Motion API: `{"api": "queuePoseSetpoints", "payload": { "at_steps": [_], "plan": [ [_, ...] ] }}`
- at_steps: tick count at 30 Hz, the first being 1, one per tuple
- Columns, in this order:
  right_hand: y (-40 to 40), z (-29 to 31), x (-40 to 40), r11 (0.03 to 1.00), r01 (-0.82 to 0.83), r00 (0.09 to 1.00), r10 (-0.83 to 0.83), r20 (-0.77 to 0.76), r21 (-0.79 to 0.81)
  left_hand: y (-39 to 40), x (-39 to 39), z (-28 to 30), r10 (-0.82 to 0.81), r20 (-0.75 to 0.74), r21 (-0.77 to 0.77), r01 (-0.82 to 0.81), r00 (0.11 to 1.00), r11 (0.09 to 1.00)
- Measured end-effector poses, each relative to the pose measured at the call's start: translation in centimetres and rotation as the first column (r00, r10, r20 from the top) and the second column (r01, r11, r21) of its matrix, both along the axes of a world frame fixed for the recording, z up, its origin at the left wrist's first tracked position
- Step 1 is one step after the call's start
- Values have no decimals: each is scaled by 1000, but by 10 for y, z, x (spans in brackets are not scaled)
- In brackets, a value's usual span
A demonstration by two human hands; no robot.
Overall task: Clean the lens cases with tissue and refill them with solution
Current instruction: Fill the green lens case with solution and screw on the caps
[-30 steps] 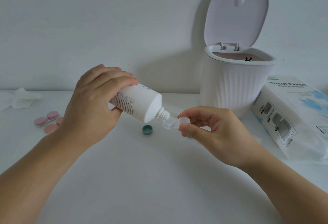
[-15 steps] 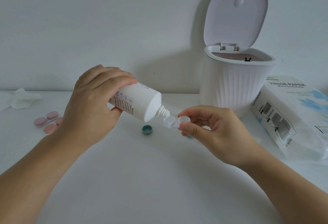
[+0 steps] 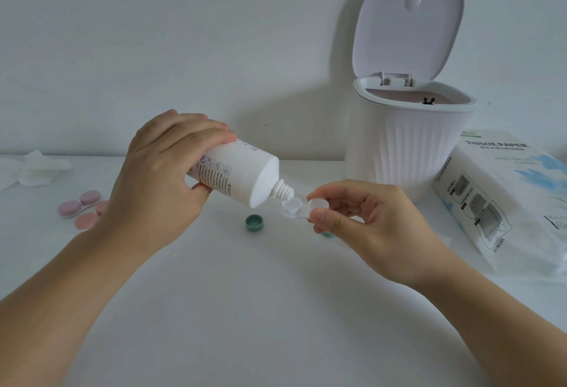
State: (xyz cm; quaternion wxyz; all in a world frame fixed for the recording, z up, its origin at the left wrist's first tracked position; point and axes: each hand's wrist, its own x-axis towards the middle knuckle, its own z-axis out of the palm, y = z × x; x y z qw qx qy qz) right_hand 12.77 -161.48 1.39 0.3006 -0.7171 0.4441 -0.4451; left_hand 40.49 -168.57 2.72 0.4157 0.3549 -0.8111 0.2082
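Nozzle of the solution bottle tilts down-right, just above the near well of the clear lens case — left hand fingers wrapped round the bottle, right hand fingers pinching the case's far end, above the table.

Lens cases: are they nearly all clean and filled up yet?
About midway, it seems. Done: a used tissue lies aside and the clear case's green cap is off. In hand: the left hand tips the solution bottle over the clear lens case, pinched by the right hand. Left: capping it; the pink case lies open, its fill unclear.
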Motion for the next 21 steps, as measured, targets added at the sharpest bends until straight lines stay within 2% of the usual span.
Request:
{"api": "queuePoseSetpoints", "payload": {
  "at_steps": [5,11,16,21],
  "plan": [
    [-1,0,0,1000,11,1000,-10,16,-14,0,-1,0,-2,-20,18,3,1000,1000],
    [-1,-1,-1,1000,14,999,-15,49,10,7,-3,-1,-19,-139,149,40,990,988],
    [-3,-2,-2,999,6,998,-9,58,48,10,0,-3,22,-273,326,71,962,943],
    [-4,-4,-2,995,-31,999,30,21,100,10,-1,-5,65,-457,445,165,887,880]
  ]
}}
